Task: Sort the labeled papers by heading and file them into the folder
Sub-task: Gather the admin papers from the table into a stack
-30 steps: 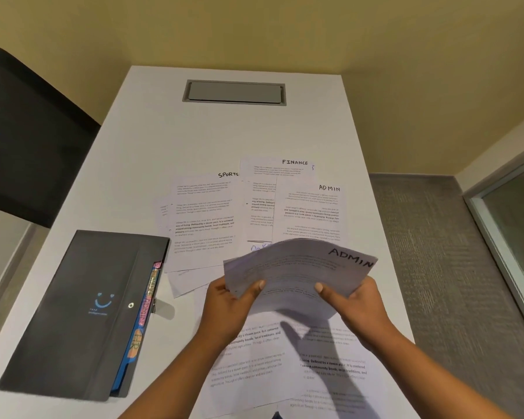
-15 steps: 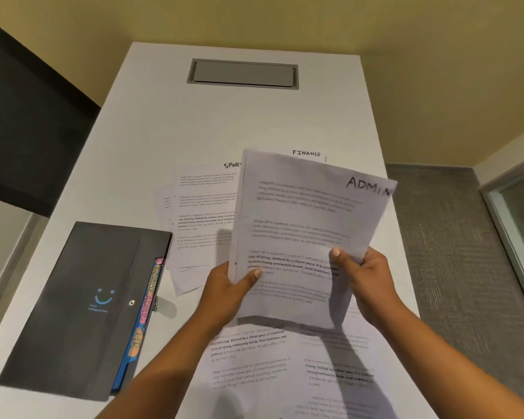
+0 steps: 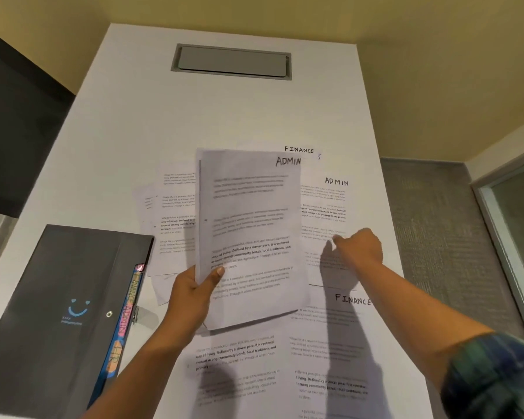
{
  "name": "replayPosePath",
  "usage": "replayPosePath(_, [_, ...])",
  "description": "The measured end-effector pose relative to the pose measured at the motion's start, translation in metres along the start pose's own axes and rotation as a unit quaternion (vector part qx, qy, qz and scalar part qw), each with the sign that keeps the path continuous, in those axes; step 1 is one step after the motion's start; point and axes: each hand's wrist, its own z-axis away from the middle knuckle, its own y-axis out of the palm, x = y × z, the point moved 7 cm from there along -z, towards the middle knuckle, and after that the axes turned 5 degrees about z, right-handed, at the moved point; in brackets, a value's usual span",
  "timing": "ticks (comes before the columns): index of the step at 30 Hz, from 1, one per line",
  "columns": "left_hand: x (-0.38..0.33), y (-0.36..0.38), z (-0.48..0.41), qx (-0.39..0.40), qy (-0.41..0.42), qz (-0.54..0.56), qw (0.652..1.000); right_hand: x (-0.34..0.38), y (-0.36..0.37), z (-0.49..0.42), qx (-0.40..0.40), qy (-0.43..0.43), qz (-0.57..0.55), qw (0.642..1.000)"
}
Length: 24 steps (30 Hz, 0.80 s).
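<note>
White surface (image 3: 133,140) carrying loose printed sheets and a dark grey folder (image 3: 58,313) at left, closed flap, coloured index tabs (image 3: 124,316) poking from its right edge reading FINANCE, ADMIN, HR. Left hand (image 3: 191,294) pinching held ADMIN sheets (image 3: 248,237) at lower-left corner, thumb on front, fingers behind; more than one sheet in the grip, lifted above the surface, heading at top right. Right hand (image 3: 359,247) off the held sheets, fingers curled, fingertips down on flat ADMIN sheet (image 3: 330,207) lying just right of the held ones; cannot tell if gripping it or only touching. FINANCE sheet (image 3: 300,150) farther back, mostly covered. Second FINANCE sheet (image 3: 345,328) nearer, under the right forearm. More sheets (image 3: 170,225) spread left of the held ones, headings hidden. Grey cable hatch (image 3: 232,61) at far end of surface.
</note>
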Motion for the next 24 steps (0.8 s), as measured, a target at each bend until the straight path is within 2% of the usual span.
replayPosePath(2, [0.003,-0.004,-0.001,0.002,-0.009,0.012,1.000,-0.002,0.007,-0.007,0.004,0.060,0.057,0.997])
replayPosePath(5, [0.009,-0.015,-0.002,-0.013,-0.023,0.027,0.999,0.003,0.020,-0.014,0.009,0.062,0.114,0.991])
replayPosePath(10, [0.013,-0.031,-0.004,-0.042,-0.037,0.039,0.998,0.010,0.026,-0.018,0.026,0.087,0.028,0.995])
replayPosePath(13, [0.015,-0.036,-0.007,-0.056,-0.042,0.042,0.997,0.015,0.024,-0.020,0.038,0.062,0.016,0.997])
replayPosePath(17, [0.006,-0.033,-0.008,-0.048,-0.028,0.045,0.997,0.013,0.019,-0.023,0.032,0.074,-0.033,0.996])
replayPosePath(20, [0.002,-0.031,-0.006,-0.045,-0.022,0.044,0.998,0.009,0.011,-0.015,0.026,0.095,-0.031,0.995])
replayPosePath(24, [0.002,-0.030,-0.001,-0.046,-0.019,0.041,0.998,0.008,0.009,-0.014,0.053,0.077,-0.016,0.995])
